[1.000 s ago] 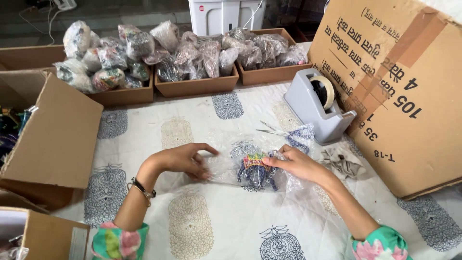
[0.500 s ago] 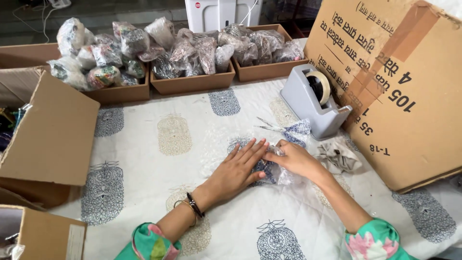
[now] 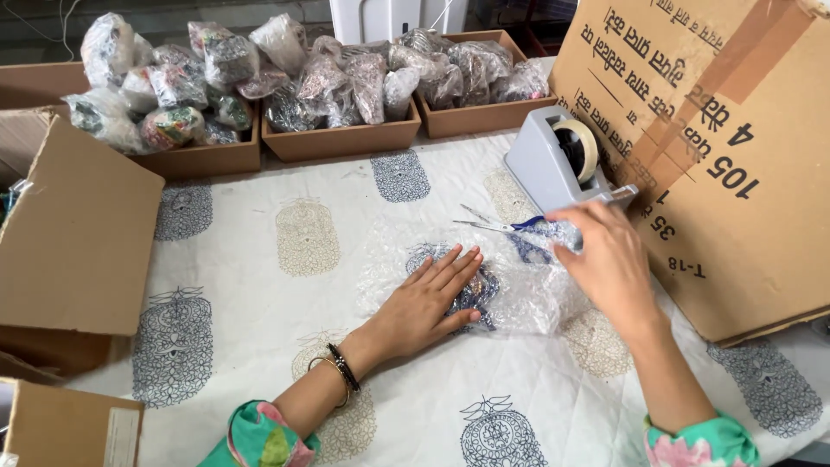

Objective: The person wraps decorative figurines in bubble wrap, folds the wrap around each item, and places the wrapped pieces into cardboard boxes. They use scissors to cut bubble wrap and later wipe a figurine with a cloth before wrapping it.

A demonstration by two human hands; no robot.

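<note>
Lowest in the frame, your two forearms come up from the bottom edge in green flowered sleeves; a dark bangle sits on the left wrist. Your left hand point(image 3: 424, 303) lies flat at the centre, fingers spread and straight, gripping nothing, simply pressing down on the bubble-wrapped bundle point(image 3: 488, 290); the bundle rests on the printed white cloth point(image 3: 259, 346), dark patterned stuff showing through the clear wrap. Keep that palm firm and low, so the folded wrap does not spring open while the other hand is away; press on the seam if you can, not on the bulge.

Right of centre, your right hand point(image 3: 605, 259) is raised with the fingers loosely curled towards the grey tape dispenser point(image 3: 562, 164); whether it has a strip pinched yet you cannot tell from this angle. Draw the tape out straight and tear it against the blade in one pull; a longer strip should lap both edges of the wrap.

Just beyond the bundle lie scissors point(image 3: 497, 225), blue-handled; mind them as you reach. At the right stands a big cardboard box point(image 3: 718, 147); along the top, open trays of wrapped packets point(image 3: 341, 91).
</note>
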